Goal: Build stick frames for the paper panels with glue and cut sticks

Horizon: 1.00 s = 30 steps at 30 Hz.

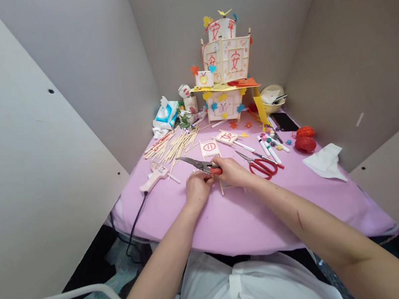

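In what looks like trimming, the right hand (231,172) grips red-handled shears (203,166), the left hand (198,189) curls, its hold unclear, and careful aim seems needed next.

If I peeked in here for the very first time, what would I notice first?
Probably the tall tower at the back of the pink table, with its red writing and bright cutouts. Next, maybe the cutters in the right hand, close by the left hand. Red scissors lie to the right of the hands, with red yarn farther right.
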Available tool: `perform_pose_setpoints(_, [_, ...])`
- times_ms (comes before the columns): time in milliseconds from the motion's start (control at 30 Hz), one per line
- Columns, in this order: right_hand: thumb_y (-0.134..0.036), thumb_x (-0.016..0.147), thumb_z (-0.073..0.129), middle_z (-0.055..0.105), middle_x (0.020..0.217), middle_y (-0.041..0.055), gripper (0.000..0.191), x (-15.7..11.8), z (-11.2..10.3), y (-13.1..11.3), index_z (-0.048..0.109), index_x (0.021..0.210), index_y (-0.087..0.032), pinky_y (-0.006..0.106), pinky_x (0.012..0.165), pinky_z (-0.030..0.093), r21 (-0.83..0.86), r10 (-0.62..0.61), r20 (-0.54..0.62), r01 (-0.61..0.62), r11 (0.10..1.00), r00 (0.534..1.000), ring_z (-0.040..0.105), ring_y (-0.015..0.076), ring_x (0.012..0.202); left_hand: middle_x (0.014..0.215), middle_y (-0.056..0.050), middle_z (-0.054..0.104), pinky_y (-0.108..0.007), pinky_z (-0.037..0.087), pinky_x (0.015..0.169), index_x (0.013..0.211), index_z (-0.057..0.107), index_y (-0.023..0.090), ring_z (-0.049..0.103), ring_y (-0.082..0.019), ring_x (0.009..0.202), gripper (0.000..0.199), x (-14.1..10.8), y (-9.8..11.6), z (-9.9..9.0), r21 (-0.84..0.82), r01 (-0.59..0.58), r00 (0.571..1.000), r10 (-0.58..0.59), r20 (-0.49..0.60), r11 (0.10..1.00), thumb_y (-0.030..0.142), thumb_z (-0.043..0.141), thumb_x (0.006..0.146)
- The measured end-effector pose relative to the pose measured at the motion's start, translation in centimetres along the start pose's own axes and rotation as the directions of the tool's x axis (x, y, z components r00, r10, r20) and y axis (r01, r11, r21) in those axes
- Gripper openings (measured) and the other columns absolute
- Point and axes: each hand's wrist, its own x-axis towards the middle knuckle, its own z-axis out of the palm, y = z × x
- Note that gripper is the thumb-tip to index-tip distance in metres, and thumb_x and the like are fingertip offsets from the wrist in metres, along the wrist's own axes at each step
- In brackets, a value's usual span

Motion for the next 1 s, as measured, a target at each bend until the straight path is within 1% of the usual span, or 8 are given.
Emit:
perform_pose_setpoints(100, [-0.020, 0.076, 0.052, 0.062, 0.075, 0.0012, 0.008, -0.06, 0.20, 0.11, 0.052, 0.084, -0.020, 0.021, 0.058, 0.028, -0.011, -0.002, 0.013, 0.002, 1.000, 1.000, 0.054, 0.0148, 0.069, 0.079, -0.002, 0.071, -0.026, 0.042, 0.068, 0.087, 0.074, 0.023, 0.061, -0.017, 0.073, 0.018, -0.03, -0.01, -0.01, -0.003, 0.006, 1.000, -0.006, -0.007, 1.000, 0.020, 0.065, 0.072])
perform_pose_setpoints(300, [-0.023, 0.077, 0.053, 0.064, 0.078, 0.0022, 0.009, -0.02, 0.17, -0.07, 0.053, 0.085, -0.019, 0.022, 0.058, 0.028, -0.043, 0.020, 0.038, -0.018, 0.999, 0.999, 0.056, 0.0158, 0.072, 0.090, -0.003, 0.072, -0.026, 0.045, 0.074, 0.089, 0.075, 0.024, 0.063, -0.018, 0.082, 0.022, 0.02, -0.01, 0.07, -0.015, 0.000, 1.000, 0.000, -0.009, 1.000, 0.016, 0.064, 0.071])
perform_pose_setpoints(467, [-0.024, 0.076, 0.054, 0.065, 0.079, 0.0037, 0.011, 0.27, 0.11, -0.32, 0.055, 0.086, -0.019, 0.023, 0.057, 0.026, -0.083, 0.024, 0.056, -0.020, 0.996, 0.998, 0.055, 0.0170, 0.072, 0.089, -0.002, 0.072, -0.027, 0.046, 0.075, 0.092, 0.074, 0.025, 0.064, -0.018, 0.081, 0.025, -0.04, 0.03, -0.02, -0.018, 0.014, 1.000, -0.014, -0.001, 1.000, 0.015, 0.064, 0.071])
perform_pose_setpoints(567, [-0.022, 0.075, 0.054, 0.065, 0.080, 0.0041, 0.014, 0.45, 0.03, -0.42, 0.056, 0.088, -0.019, 0.023, 0.056, 0.025, -0.104, 0.027, 0.066, -0.020, 0.994, 0.997, 0.055, 0.0167, 0.071, 0.088, -0.002, 0.072, -0.026, 0.046, 0.075, 0.093, 0.073, 0.025, 0.064, -0.017, 0.080, 0.024, -0.19, 0.08, -0.23, -0.017, 0.008, 1.000, -0.008, -0.009, 1.000, 0.018, 0.065, 0.071])
perform_pose_setpoints(733, [-0.021, 0.075, 0.054, 0.066, 0.082, 0.0041, 0.014, 0.59, -0.14, -0.49, 0.057, 0.089, -0.019, 0.023, 0.055, 0.025, -0.122, 0.035, 0.079, -0.025, 0.992, 0.996, 0.055, 0.0161, 0.070, 0.081, -0.002, 0.072, -0.026, 0.045, 0.073, 0.084, 0.074, 0.022, 0.063, -0.017, 0.078, 0.015, -0.20, 0.02, -0.25, 0.017, 0.019, 1.000, -0.019, -0.019, 1.000, 0.022, 0.065, 0.072])
perform_pose_setpoints(1000, [-0.021, 0.075, 0.054, 0.066, 0.082, 0.0041, 0.014, 0.64, -0.26, -0.56, 0.057, 0.089, -0.019, 0.023, 0.056, 0.026, -0.120, 0.047, 0.081, -0.037, 0.992, 0.996, 0.055, 0.0160, 0.071, 0.078, -0.003, 0.071, -0.026, 0.043, 0.070, 0.071, 0.073, 0.022, 0.063, -0.019, 0.078, 0.010, 0.14, -0.01, 0.05, 0.025, 0.063, 0.998, -0.063, -0.018, 0.998, 0.022, 0.063, 0.071])
